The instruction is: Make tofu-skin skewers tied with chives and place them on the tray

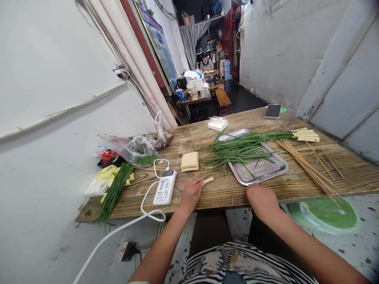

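Note:
My left hand is closed on a small pale roll that looks like a rolled tofu sheet, one end poking out past the fingers. My right hand is curled at the near edge of a metal tray; what its fingers hold, if anything, is hidden. Long green chives lie across the tray. Beyond my left hand sits a stack of square tofu sheets. To the right, several pale rolls lie at the end of the greens, near a bundle of wooden skewers.
A white power bank with a cable lies left of my left hand. More chives and plastic bags are farther left. A white box and a phone sit at the back. A person sits in the distance.

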`<state>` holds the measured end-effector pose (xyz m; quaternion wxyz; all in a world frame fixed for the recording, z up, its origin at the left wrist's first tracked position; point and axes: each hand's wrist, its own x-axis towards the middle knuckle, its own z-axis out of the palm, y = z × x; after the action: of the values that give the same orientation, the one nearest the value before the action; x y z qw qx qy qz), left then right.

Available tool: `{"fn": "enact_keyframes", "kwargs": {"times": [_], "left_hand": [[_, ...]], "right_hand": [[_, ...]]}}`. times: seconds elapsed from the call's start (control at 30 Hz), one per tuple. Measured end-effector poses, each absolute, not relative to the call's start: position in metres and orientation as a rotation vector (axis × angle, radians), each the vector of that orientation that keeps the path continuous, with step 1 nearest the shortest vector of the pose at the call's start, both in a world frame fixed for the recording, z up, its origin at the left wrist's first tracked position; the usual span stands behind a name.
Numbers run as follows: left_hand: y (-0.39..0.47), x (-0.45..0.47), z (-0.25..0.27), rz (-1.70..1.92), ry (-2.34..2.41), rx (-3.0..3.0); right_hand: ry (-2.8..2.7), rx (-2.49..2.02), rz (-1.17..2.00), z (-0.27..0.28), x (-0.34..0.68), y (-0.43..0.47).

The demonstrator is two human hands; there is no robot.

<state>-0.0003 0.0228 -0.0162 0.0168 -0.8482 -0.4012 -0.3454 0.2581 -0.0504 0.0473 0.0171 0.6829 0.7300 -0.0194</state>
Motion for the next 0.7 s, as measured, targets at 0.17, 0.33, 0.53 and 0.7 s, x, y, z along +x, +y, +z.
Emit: {"fn": "enact_keyframes", "kwargs": {"times": [0.17,0.33,0.53,0.7], "left_hand": [[0.023,-0.001,-0.018,-1.09,-1.297,-2.637],[0.023,-0.001,-0.016,-1.155,-1.31,-2.674],[0.025,-0.002,-0.01,-1.115,-1.361,-2.717],[0.025,-0.002,-0.008,-1.048,-1.338,-2.751]], "right_hand": [[2.372,2.073,-0.12,0.043,0.258,-0.068],[2.721,2.03,-0.262,0.009,0.239,-0.094],[2.927,1.964,-0.235,-0.029,0.228,-0.11],[2.973,1.953,-0.164,-0.038,0.227,-0.122]]}}
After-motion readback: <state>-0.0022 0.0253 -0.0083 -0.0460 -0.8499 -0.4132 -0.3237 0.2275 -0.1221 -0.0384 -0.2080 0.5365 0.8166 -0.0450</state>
